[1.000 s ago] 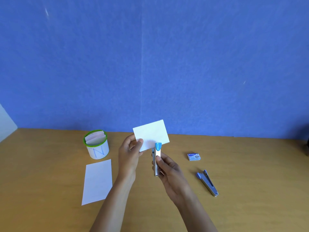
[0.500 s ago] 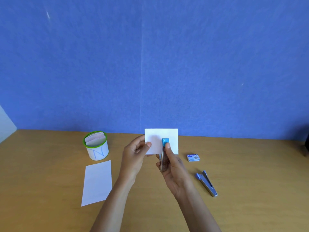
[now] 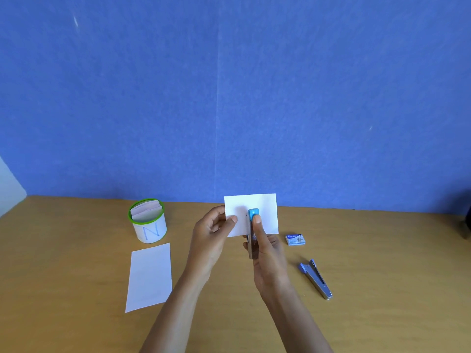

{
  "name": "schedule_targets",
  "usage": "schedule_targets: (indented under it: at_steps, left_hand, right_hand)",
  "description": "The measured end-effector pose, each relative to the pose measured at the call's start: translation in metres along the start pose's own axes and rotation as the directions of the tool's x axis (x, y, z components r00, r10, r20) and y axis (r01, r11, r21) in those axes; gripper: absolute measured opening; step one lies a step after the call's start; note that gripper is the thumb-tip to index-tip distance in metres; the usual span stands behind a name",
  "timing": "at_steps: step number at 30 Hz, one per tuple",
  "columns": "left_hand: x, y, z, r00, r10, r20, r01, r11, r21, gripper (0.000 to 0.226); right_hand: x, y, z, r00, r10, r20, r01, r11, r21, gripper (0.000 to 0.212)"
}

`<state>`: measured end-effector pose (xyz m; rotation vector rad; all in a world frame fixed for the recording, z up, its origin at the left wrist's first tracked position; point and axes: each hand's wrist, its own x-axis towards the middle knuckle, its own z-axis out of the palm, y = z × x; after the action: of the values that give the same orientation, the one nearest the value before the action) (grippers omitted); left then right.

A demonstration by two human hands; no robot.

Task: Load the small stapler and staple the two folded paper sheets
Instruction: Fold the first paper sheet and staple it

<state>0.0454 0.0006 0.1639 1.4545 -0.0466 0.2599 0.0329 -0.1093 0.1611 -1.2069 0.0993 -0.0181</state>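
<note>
My left hand (image 3: pixel 212 234) pinches the left edge of a white folded paper (image 3: pixel 265 212) and holds it upright above the table. In my right hand (image 3: pixel 267 256) is the small stapler (image 3: pixel 252 233), silver with a light blue cap, its jaws over the paper's lower middle and my thumb on the cap. A second white sheet (image 3: pixel 149 276) lies flat on the table to the left. The blue staple box (image 3: pixel 295 239) rests to the right of my hands.
A white cup with a green rim (image 3: pixel 147 222), marked N and holding folded papers, stands at the left. A larger blue and silver stapler (image 3: pixel 316 278) lies at the right. The wooden table (image 3: pixel 382 263) meets a blue wall behind.
The folded paper has turned from tilted to level and shifted right. The small stapler has moved up from below the paper's edge until its jaws sit over the paper.
</note>
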Motion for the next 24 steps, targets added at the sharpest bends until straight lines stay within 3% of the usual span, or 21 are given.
schedule_targets:
  at_steps: [10, 20, 24]
  left_hand:
    - [0.002, 0.001, -0.002, 0.997, -0.043, 0.06, 0.043, 0.999, 0.006, 0.018]
    - [0.003, 0.0, 0.002, 0.994, -0.107, -0.004, 0.107, 0.991, -0.075, 0.009]
    - [0.0, 0.005, 0.01, 0.994, -0.104, -0.038, 0.099, 0.988, -0.115, 0.032]
  right_hand:
    - [-0.004, -0.001, 0.003, 0.999, -0.052, 0.001, 0.052, 0.998, -0.04, 0.033]
    - [-0.006, -0.001, 0.002, 0.999, -0.052, 0.01, 0.053, 0.994, -0.1, 0.028]
    - [-0.005, -0.001, 0.003, 0.997, -0.077, 0.012, 0.078, 0.99, -0.12, 0.024]
